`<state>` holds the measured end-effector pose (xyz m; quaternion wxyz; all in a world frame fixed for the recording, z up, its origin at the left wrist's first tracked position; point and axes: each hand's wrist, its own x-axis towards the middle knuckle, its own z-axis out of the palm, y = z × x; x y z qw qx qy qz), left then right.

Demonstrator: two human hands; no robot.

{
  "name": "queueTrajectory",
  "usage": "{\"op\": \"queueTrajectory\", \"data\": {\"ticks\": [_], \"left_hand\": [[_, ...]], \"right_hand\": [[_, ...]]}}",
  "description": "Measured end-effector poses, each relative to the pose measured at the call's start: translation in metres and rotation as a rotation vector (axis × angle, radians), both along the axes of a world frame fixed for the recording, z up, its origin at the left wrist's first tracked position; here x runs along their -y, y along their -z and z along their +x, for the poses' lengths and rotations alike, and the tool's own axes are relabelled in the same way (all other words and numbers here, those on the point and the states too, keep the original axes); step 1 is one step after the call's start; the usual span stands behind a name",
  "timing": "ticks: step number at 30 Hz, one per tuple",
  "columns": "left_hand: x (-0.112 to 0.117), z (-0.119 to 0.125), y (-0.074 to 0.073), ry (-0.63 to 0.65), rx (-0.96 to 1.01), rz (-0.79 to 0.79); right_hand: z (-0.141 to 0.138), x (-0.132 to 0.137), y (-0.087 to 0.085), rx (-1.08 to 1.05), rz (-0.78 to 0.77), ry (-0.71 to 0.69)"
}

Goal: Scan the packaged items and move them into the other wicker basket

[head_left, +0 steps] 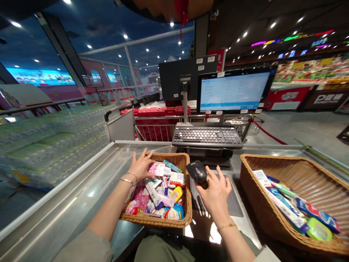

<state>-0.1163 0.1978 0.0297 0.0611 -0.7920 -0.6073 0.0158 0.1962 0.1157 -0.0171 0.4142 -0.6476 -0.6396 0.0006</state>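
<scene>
We are reaching our left hand [141, 165] into the small wicker basket [163, 221], fingers spread and loose over a pink packet [156, 168] at the far left corner; the hand is touching the pile but not gripping anything that we can see. Our right hand [216, 191] is wrapping its fingers around the black handheld scanner [197, 171], which is sitting just beside the basket's right rim, above the flat scan plate [234, 203].

The small basket is crowding the near edge of the steel counter [81, 196], filled with packets, tubes and a yellow item [177, 193]. To its left the counter is running wide and bare toward a raised rail, giving us free room on that side. To the right, a larger wicker basket [289, 163] is holding toothpaste boxes [286, 209] along its near wall, and a narrow gap is lying between it and our right wrist.

Beyond the hands, a keyboard [207, 136] is standing under a lit monitor [233, 91]; its text is too small for us to read. The packet labels are also blurring out. Far right, a shop sign [325, 99] is showing pale letters that we cannot read with certainty.
</scene>
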Motion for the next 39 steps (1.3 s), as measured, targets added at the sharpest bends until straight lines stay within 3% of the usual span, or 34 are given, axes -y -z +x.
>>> {"op": "queueTrajectory", "data": {"ticks": [8, 16, 39], "left_hand": [[0.01, 0.047, -0.005, 0.016, 0.023, 0.217], [0.019, 0.087, -0.007, -0.029, 0.044, 0.338], [0.034, 0.175, -0.008, -0.119, 0.157, 0.421]], "right_hand": [[0.0, 0.003, -0.003, 0.004, 0.01, -0.006], [0.006, 0.002, -0.002, 0.005, 0.008, -0.002], [0.031, 0.013, -0.013, -0.025, 0.054, 0.043]]}}
